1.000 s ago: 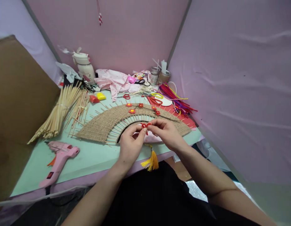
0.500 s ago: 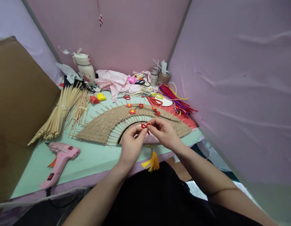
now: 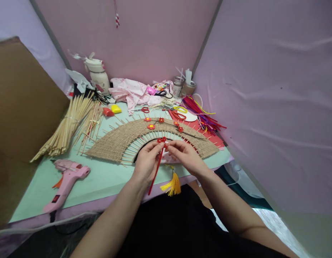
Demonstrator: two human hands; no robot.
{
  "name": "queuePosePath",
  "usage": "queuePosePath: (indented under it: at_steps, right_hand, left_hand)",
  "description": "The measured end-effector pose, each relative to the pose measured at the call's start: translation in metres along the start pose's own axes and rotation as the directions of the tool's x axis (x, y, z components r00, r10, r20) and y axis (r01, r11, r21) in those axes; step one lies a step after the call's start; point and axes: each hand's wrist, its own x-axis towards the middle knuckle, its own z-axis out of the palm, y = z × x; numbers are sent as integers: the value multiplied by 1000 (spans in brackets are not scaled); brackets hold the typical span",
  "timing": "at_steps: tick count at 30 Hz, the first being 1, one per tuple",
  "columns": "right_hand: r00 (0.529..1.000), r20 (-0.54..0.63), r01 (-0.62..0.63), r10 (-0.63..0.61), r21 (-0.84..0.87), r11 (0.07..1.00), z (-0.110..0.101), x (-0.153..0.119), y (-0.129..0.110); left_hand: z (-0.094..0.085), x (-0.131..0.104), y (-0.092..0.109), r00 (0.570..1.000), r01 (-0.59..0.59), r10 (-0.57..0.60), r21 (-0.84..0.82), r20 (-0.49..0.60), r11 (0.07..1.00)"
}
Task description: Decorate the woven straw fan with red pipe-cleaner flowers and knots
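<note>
Between my two hands is a red pipe cleaner (image 3: 157, 172), looped at its top, with a long straight end hanging down toward the table edge. My left hand (image 3: 147, 161) pinches it below the loops. The fingertips of my right hand (image 3: 186, 156) are closed on its right side. Under my hands lies a large fan (image 3: 107, 147) of thin sticks and woven tan cord, with red and yellow flowers (image 3: 151, 127) on a dark twig along its upper band. A yellow tassel (image 3: 172, 185) hangs at the fan's lower middle, by the table edge.
A pink glue gun (image 3: 66, 182) lies at the front left, its cable over the edge. Bundled sticks (image 3: 66, 129) rest beside a cardboard box (image 3: 23, 107). Behind the fan are scissors (image 3: 179, 114), pipe cleaners (image 3: 200, 113), pink cloth (image 3: 129, 91), a bottle (image 3: 98, 77) and cups (image 3: 189, 87).
The red pipe cleaner has turned in my fingers, so a long straight end now hangs down by my left hand. Both hands have shifted slightly left and down.
</note>
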Motion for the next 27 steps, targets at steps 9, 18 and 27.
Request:
queuePosePath:
  at_steps: [9,18,27]
  right_hand:
    - [978,38,-203,205,392,897,18,6,12]
    - [902,313,-362,296,179,915,-9,12,-10]
    - [869,383,-315,314,-61,947,-20,7,-12]
  left_hand:
    - [-13,1,11,999,36,-37,54,12,998]
    - [-24,17,48,954,85,-237,593,185,801]
    - [-20,16,58,823,-259,-384,879,418,401]
